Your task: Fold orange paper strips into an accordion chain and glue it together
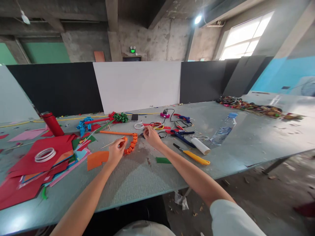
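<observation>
My left hand [116, 150] pinches a small piece of orange paper [125, 139]. Beside it, a curved chain of orange paper loops [133, 144] hangs from the end of an orange paper-wrapped stick [115, 132] on the table. Closed fingertips on my right hand [152, 137] hover to the right of the chain; what they hold, if anything, is too small to make out. Near my left wrist lies a cut sheet of orange paper [96, 160]. A thin pale stick [108, 144] lies behind my left fingers.
Red paper sheets [55, 144] with white tape rolls [45, 155] and a red bottle [52, 124] are left. Pliers [183, 137], a yellow utility knife [197, 157], a white paper roll [200, 146] and a water bottle [223, 129] lie right. Paper flowers [120, 117] lie behind.
</observation>
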Available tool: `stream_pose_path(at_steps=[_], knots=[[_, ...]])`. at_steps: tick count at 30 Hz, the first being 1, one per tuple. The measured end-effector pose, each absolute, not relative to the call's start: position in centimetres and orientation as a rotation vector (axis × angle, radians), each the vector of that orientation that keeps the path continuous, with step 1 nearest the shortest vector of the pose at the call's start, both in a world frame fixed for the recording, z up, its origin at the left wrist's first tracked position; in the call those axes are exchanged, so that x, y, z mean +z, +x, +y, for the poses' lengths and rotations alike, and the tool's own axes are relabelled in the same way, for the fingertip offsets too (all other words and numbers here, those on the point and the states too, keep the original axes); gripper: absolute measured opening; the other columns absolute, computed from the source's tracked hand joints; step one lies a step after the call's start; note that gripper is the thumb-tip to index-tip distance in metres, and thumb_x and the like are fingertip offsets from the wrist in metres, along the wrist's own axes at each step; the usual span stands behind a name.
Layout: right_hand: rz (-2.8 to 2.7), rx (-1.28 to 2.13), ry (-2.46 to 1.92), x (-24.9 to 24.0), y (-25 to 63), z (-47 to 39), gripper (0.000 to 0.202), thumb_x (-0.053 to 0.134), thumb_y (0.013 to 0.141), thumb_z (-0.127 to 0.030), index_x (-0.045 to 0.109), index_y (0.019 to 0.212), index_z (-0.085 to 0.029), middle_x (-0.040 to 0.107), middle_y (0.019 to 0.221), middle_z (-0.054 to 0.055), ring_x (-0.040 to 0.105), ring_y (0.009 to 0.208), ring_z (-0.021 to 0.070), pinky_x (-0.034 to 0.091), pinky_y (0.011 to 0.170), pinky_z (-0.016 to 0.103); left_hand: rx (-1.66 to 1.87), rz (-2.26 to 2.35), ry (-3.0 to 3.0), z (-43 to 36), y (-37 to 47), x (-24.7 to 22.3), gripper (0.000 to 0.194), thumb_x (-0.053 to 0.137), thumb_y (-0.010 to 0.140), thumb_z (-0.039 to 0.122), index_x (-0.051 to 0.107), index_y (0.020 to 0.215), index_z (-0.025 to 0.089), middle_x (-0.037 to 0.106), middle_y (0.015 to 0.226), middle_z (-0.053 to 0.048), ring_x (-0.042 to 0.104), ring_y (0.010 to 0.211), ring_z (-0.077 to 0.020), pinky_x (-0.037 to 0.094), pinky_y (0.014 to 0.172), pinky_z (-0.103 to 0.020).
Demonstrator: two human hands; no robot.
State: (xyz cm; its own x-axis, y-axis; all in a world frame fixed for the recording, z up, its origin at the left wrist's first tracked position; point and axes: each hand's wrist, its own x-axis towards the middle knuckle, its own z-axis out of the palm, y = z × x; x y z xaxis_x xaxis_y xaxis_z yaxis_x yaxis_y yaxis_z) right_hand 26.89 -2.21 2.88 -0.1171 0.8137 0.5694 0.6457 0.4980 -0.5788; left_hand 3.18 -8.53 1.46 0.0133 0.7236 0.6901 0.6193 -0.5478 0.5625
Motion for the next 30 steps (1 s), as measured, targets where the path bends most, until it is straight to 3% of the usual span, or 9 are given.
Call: stream_pose_path(at_steps=[4, 7, 10, 16, 24, 30], knots=[[-1.855, -0.012, -1.775, 2.5, 29.4, -0.7, 0.037, 0.051, 0.093, -0.038, 0.054, 0.119, -0.011, 0.055, 0.127, 0.022, 0.046, 0.123, 0.0341, 0.031, 0.101, 0.046, 1.592, 1.486, 2.130, -8.6, 3.0, 1.6, 0.030, 0.052, 0.092, 0.045, 0.069, 0.088, 0.021, 0.074, 0.084, -0.005, 0.066, 0.074, -0.0181, 0.051, 0.074, -0.028], [-1.920, 0.058, -1.924, 1.7, 29.9, -0.1, 0.047, 0.053, 0.092, -0.051, 0.058, 0.114, -0.010, 0.058, 0.122, 0.023, 0.048, 0.121, 0.0370, 0.031, 0.099, 0.049, 1.583, 1.519, 2.115, -8.7, 2.9, 1.7, 0.030, 0.051, 0.093, 0.045, 0.069, 0.088, 0.021, 0.074, 0.084, -0.005, 0.067, 0.076, -0.0187, 0.050, 0.073, -0.027], [-1.944, 0.099, -1.930, 1.1, 29.7, 0.2, 0.046, 0.057, 0.089, -0.053, 0.061, 0.108, -0.011, 0.061, 0.116, 0.022, 0.052, 0.116, 0.0362, 0.033, 0.097, 0.049, 1.594, 1.510, 2.111, -8.7, 2.8, 1.8, 0.031, 0.051, 0.093, 0.045, 0.069, 0.088, 0.020, 0.073, 0.084, -0.005, 0.067, 0.077, -0.0191, 0.049, 0.073, -0.027], [-1.860, 0.104, -1.911, 0.5, 29.5, 0.6, 0.036, 0.053, 0.092, -0.042, 0.057, 0.108, -0.010, 0.062, 0.113, 0.022, 0.057, 0.110, 0.0335, 0.037, 0.094, 0.044, 1.600, 1.516, 2.104, -8.5, 2.8, 1.6, 0.031, 0.050, 0.093, 0.045, 0.068, 0.085, 0.020, 0.072, 0.082, -0.005, 0.066, 0.075, -0.0187, 0.048, 0.072, -0.027], [-1.679, 0.101, -1.855, 1.1, 29.3, 0.3, 0.039, 0.054, 0.089, -0.041, 0.046, 0.115, -0.014, 0.061, 0.113, 0.019, 0.064, 0.096, 0.0289, 0.043, 0.074, 0.033, 1.560, 1.592, 2.085, -8.3, 2.8, 1.4, 0.032, 0.050, 0.092, 0.044, 0.069, 0.087, 0.019, 0.073, 0.083, -0.005, 0.066, 0.076, -0.0186, 0.047, 0.073, -0.026], [-1.640, 0.068, -1.721, 2.1, 29.1, -0.5, 0.032, 0.046, 0.093, -0.046, 0.046, 0.109, -0.018, 0.067, 0.084, 0.008, 0.064, 0.078, 0.0243, 0.040, 0.066, 0.029, 1.561, 1.592, 2.055, -8.2, 2.8, 1.2, 0.034, 0.050, 0.093, 0.046, 0.070, 0.088, 0.020, 0.074, 0.082, -0.005, 0.067, 0.075, -0.0188, 0.047, 0.072, -0.026]])
